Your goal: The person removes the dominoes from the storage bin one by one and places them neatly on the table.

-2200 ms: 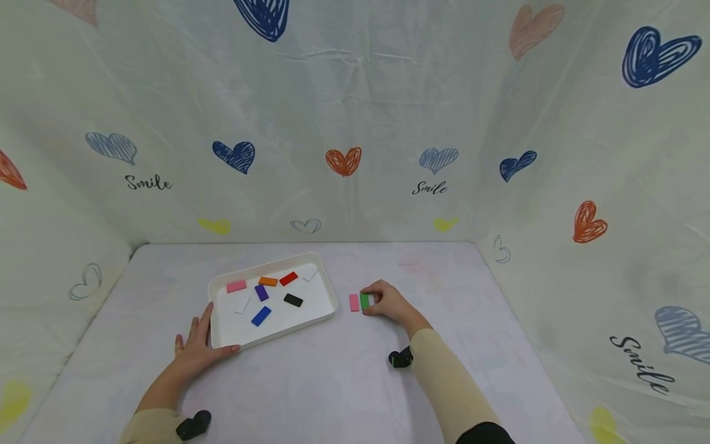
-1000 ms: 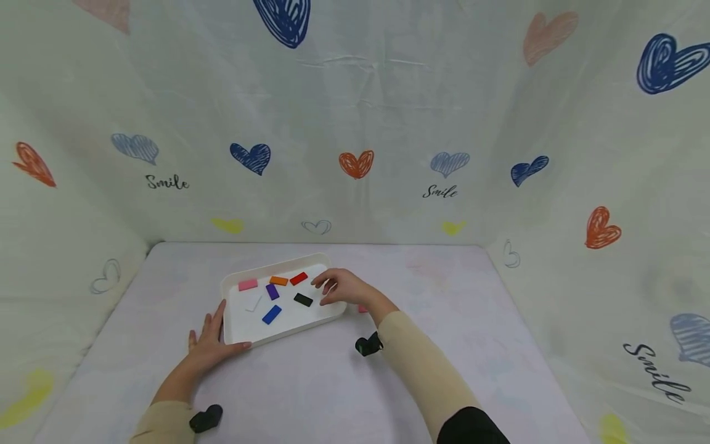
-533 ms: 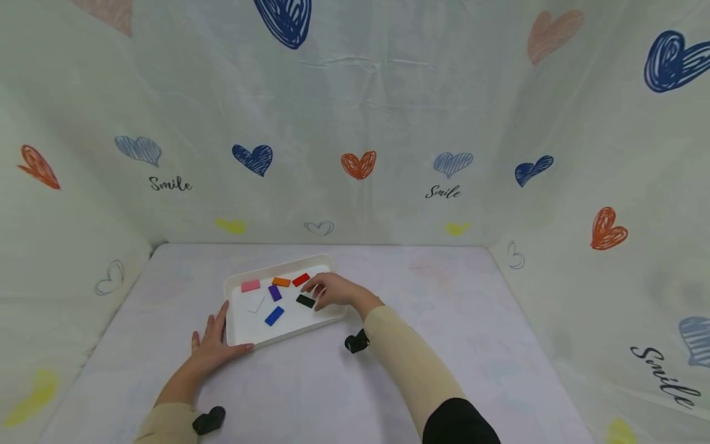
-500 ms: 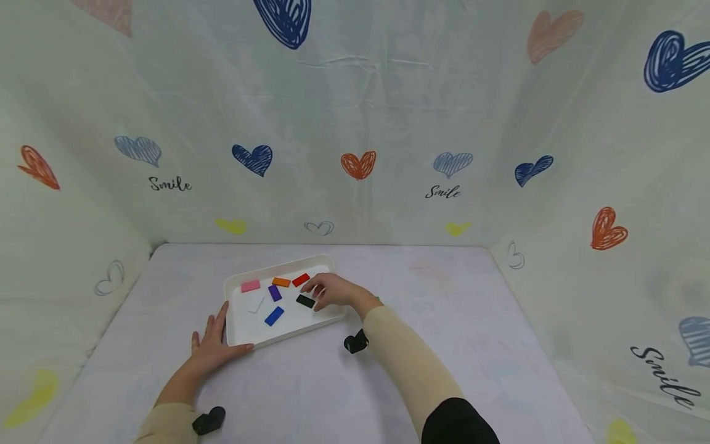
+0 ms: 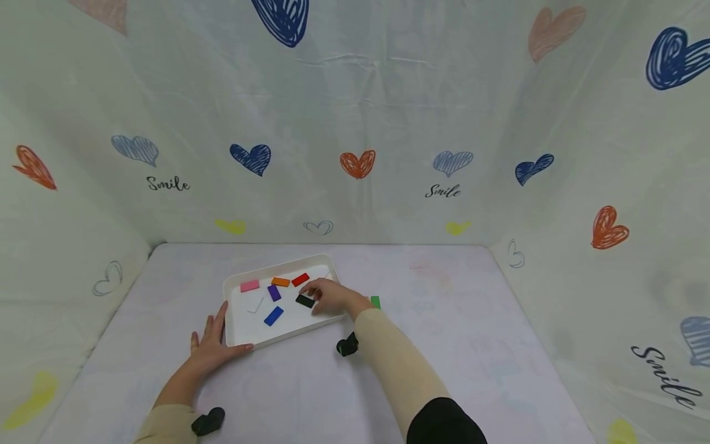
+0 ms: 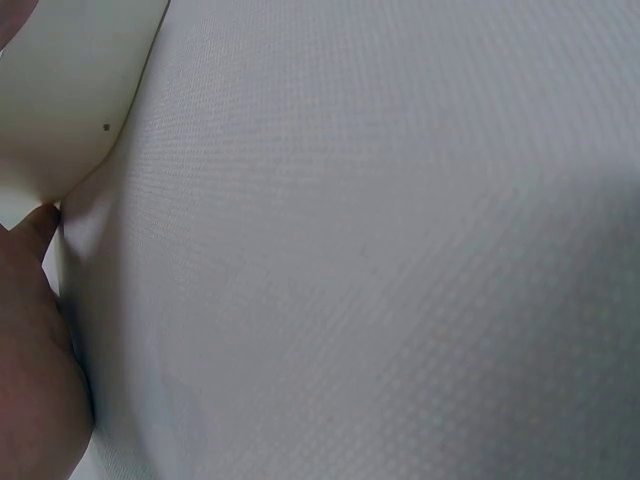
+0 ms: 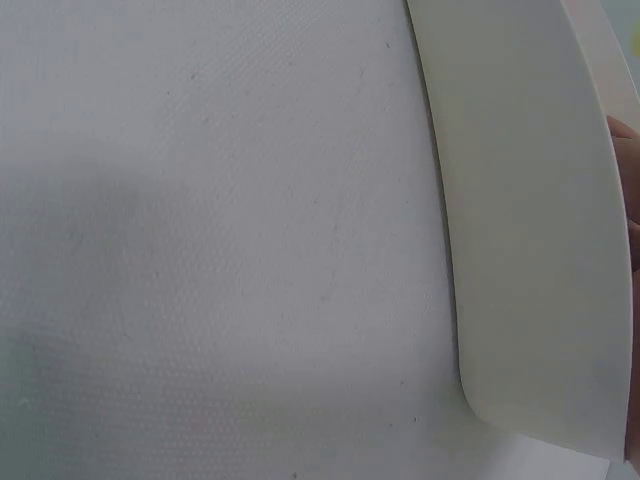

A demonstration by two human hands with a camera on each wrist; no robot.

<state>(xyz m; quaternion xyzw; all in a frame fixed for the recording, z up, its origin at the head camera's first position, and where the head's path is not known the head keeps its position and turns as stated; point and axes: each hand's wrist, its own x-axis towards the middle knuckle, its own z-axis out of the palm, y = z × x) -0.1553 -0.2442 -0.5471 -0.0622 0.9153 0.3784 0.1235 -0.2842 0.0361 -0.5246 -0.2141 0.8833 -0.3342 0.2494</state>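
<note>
My left hand (image 5: 212, 351) rests spread against the near-left corner of a white tray (image 5: 228, 320), thumb on the near edge and fingers along the left side. In the left wrist view the tray's wall (image 6: 70, 90) shows beside that hand. Over the tray's right part, my right hand (image 5: 331, 297) has bent fingers and thumb apart around the right part of a black rectangular block (image 5: 304, 301); I see no clear pinch. The tray also holds pink (image 5: 249, 285), orange (image 5: 280, 282), red (image 5: 301, 279), purple (image 5: 274, 293), blue (image 5: 273, 316) and white (image 5: 256, 306) blocks.
A green block (image 5: 375, 302) lies on the table right of the tray, partly behind my right forearm. The tray's raised wall (image 7: 540, 220) stands between the right wrist camera and my fingers. A heart-printed sheet (image 5: 388, 123) hangs behind the table.
My right hand let go of the green block beside the pink one on the table, moved left over the tray and lowered to the black block. My left hand stayed at the tray's corner.
</note>
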